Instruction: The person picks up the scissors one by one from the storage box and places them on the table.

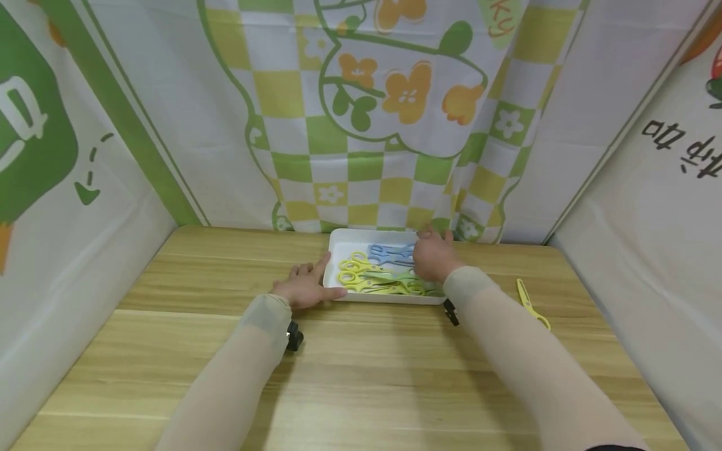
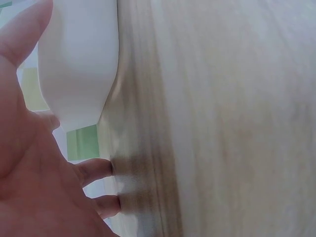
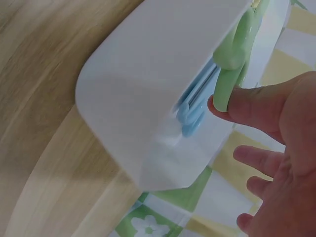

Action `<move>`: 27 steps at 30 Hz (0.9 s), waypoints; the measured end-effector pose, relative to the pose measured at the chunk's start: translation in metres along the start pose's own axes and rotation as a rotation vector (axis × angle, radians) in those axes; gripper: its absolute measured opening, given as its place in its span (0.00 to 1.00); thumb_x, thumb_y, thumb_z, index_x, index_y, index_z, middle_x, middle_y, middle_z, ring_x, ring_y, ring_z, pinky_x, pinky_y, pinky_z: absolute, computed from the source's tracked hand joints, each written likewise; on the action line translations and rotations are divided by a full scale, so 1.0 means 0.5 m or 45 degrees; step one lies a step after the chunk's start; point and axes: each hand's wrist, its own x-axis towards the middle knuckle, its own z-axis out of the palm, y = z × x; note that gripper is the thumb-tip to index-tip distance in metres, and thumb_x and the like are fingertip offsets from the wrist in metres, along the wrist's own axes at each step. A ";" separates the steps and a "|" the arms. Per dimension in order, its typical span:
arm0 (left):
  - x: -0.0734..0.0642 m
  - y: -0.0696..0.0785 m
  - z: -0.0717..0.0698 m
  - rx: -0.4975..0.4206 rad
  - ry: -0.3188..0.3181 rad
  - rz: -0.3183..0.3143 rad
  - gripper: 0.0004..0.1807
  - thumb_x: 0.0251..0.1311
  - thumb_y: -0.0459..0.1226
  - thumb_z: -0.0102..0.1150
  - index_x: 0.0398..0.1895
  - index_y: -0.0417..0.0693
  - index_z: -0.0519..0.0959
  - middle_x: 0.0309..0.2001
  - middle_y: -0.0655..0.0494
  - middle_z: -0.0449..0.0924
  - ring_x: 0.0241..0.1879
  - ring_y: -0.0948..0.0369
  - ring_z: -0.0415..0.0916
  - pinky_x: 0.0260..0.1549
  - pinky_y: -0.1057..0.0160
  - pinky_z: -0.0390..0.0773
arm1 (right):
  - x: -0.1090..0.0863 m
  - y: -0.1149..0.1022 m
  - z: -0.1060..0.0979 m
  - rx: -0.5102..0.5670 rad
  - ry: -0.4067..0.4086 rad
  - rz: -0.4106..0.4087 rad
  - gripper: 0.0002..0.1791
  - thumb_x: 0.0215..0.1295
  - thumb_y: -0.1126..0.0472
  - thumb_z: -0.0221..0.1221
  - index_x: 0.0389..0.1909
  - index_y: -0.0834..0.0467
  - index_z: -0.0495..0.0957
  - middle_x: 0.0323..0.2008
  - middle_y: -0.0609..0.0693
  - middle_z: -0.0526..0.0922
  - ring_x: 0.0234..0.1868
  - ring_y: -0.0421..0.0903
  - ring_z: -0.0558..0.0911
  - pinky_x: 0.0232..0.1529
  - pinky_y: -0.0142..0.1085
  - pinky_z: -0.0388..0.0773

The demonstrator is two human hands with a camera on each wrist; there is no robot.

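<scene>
A white tray [image 1: 389, 299] stands at the back of the table with yellow scissors [image 1: 350, 280], blue scissors [image 1: 383, 252] and green scissors [image 1: 389, 275] lying inside. At its left end is my left hand [image 1: 304, 286], thumb along the front and fingers spread against the corner. The left wrist view shows that hand's fingertips touching the tabletop beside the tray. My right hand [image 1: 433, 255] is over the tray's right end. In the right wrist view, its thumb and forefinger pinch the handle of green scissors [image 3: 228, 91], above blue scissors [image 3: 191, 116]. The other right fingers are apart from the tray.
One pair of yellow scissors [image 1: 530, 305] lies on the wooden table [image 1: 361, 369], right of the tray. A checkered curtain [image 1: 361, 163] hangs right behind the tray. Printed fabric walls stand on the left and right.
</scene>
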 end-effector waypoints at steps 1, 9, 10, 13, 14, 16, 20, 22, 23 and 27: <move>-0.002 0.002 -0.001 0.000 0.002 0.001 0.61 0.52 0.76 0.51 0.81 0.68 0.32 0.78 0.38 0.37 0.75 0.38 0.30 0.58 0.22 0.33 | -0.003 0.004 0.000 0.013 0.003 0.008 0.18 0.66 0.63 0.53 0.15 0.50 0.77 0.72 0.57 0.65 0.76 0.63 0.45 0.66 0.69 0.41; 0.004 -0.001 0.002 0.001 0.000 -0.006 0.61 0.51 0.77 0.51 0.80 0.71 0.31 0.78 0.38 0.38 0.75 0.38 0.30 0.58 0.21 0.33 | -0.028 0.033 0.000 0.159 0.077 0.025 0.14 0.61 0.64 0.50 0.21 0.53 0.82 0.62 0.57 0.77 0.74 0.68 0.49 0.64 0.72 0.43; 0.007 -0.003 0.002 0.000 0.003 -0.002 0.61 0.51 0.77 0.51 0.80 0.70 0.31 0.78 0.39 0.37 0.75 0.38 0.29 0.58 0.21 0.32 | -0.031 0.035 0.000 0.179 0.092 0.028 0.14 0.59 0.64 0.51 0.22 0.53 0.83 0.58 0.57 0.80 0.74 0.67 0.51 0.63 0.73 0.44; 0.010 -0.006 0.004 -0.005 0.010 0.001 0.61 0.50 0.77 0.51 0.80 0.71 0.31 0.78 0.39 0.37 0.75 0.39 0.29 0.58 0.21 0.33 | -0.041 0.045 0.002 0.218 0.138 0.035 0.13 0.55 0.63 0.53 0.24 0.53 0.87 0.51 0.56 0.84 0.73 0.68 0.54 0.61 0.75 0.46; 0.009 -0.006 0.003 -0.005 0.010 0.006 0.62 0.50 0.77 0.51 0.80 0.70 0.31 0.78 0.38 0.37 0.75 0.38 0.29 0.57 0.21 0.33 | -0.044 0.048 0.004 0.236 0.147 0.043 0.13 0.55 0.63 0.53 0.24 0.53 0.87 0.52 0.56 0.83 0.72 0.67 0.55 0.61 0.75 0.46; 0.009 -0.007 0.003 -0.004 0.012 0.006 0.61 0.51 0.77 0.51 0.80 0.70 0.31 0.78 0.38 0.37 0.75 0.37 0.29 0.57 0.21 0.33 | -0.049 0.056 0.008 0.262 0.162 0.061 0.12 0.55 0.62 0.55 0.24 0.52 0.88 0.55 0.58 0.81 0.72 0.68 0.55 0.60 0.74 0.48; 0.012 -0.009 0.005 0.002 -0.001 0.003 0.62 0.51 0.76 0.51 0.80 0.69 0.30 0.78 0.38 0.36 0.75 0.37 0.28 0.57 0.20 0.33 | -0.058 0.072 0.019 0.311 0.178 0.089 0.10 0.57 0.60 0.58 0.25 0.54 0.88 0.64 0.62 0.73 0.72 0.69 0.55 0.61 0.72 0.50; 0.013 -0.009 0.005 0.010 -0.011 -0.001 0.62 0.52 0.75 0.51 0.80 0.68 0.30 0.78 0.38 0.36 0.75 0.37 0.28 0.57 0.21 0.35 | -0.062 0.081 0.025 0.322 0.182 0.096 0.10 0.58 0.59 0.59 0.25 0.54 0.88 0.64 0.62 0.74 0.71 0.67 0.56 0.61 0.71 0.51; 0.015 -0.009 0.005 0.016 -0.019 -0.006 0.61 0.53 0.75 0.52 0.80 0.68 0.29 0.78 0.38 0.36 0.75 0.37 0.28 0.58 0.21 0.35 | -0.064 0.085 0.028 0.331 0.183 0.103 0.10 0.58 0.59 0.59 0.25 0.55 0.88 0.65 0.62 0.73 0.72 0.67 0.56 0.61 0.71 0.51; 0.021 -0.011 0.005 0.016 -0.034 -0.016 0.60 0.55 0.73 0.53 0.80 0.68 0.28 0.78 0.39 0.36 0.75 0.38 0.28 0.59 0.22 0.36 | -0.074 0.107 0.039 0.340 0.200 0.114 0.10 0.59 0.59 0.60 0.25 0.56 0.87 0.64 0.64 0.74 0.71 0.67 0.58 0.60 0.71 0.53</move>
